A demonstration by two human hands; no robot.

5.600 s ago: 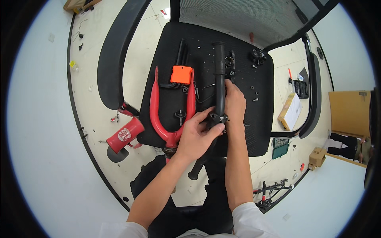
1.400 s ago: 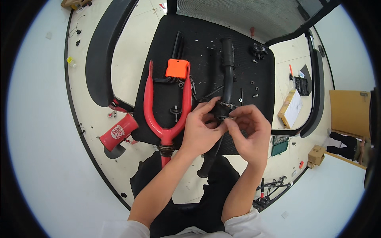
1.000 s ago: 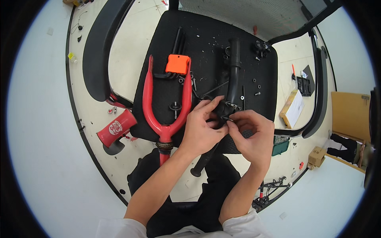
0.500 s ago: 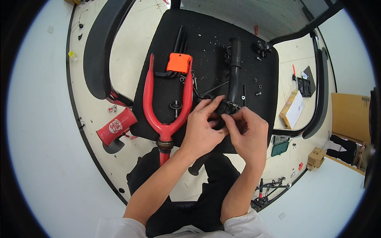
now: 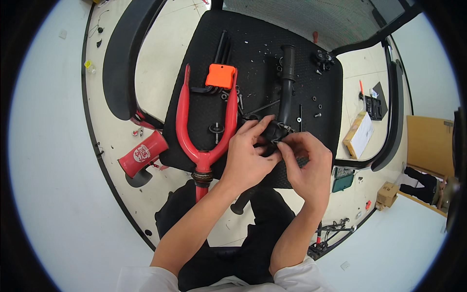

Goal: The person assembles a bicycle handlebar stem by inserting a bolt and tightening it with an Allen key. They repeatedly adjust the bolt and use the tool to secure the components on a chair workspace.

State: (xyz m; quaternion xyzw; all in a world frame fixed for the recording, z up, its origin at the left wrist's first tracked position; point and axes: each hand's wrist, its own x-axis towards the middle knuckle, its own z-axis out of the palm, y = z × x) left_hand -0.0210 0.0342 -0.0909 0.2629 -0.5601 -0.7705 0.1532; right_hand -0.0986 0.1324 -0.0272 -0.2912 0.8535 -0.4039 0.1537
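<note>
A black bicycle handlebar [image 5: 287, 102] lies across the front of the chair seat, its lower grip [image 5: 238, 208] hanging past the edge over my lap. My left hand [image 5: 248, 155] is closed around the black stem clamp [image 5: 277, 131] at the bar's middle. Thumb and fingers of my right hand [image 5: 309, 160] pinch at the clamp's near side, where a small metal bolt shows at the tips; its far end is hidden. Above it, another bolt [image 5: 287, 127] sticks out of the clamp. Left of my hands rests a red fork [image 5: 181, 117], prongs pointing away.
An orange hex key holder [image 5: 221, 76] lies by the fork's prongs on the black seat [image 5: 258, 68]. Loose nuts, bolts and a washer stack [image 5: 216, 128] are scattered about. Armrests [image 5: 121, 63] flank the seat. On the floor are a red tube part [image 5: 143, 153] and a cardboard box [image 5: 387, 193].
My right hand has shifted slightly right and its fingertips have drawn back a little, uncovering more of the clamp. My left hand keeps its hold. The fork has not moved.
</note>
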